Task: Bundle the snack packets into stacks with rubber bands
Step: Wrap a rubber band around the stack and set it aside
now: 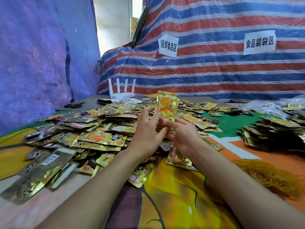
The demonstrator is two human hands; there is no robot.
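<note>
In the centre of the frame both hands hold a small stack of snack packets (166, 106) upright. The left hand (146, 128) has its fingers curled round the left edge of the stack, and the right hand (181, 136) pinches its lower end with bent fingers. Below and to the left of the hands lies a big pile of loose packets (99, 129) — a heap of rubber bands (270, 177) lies at the lower right, well apart from the stack.
</note>
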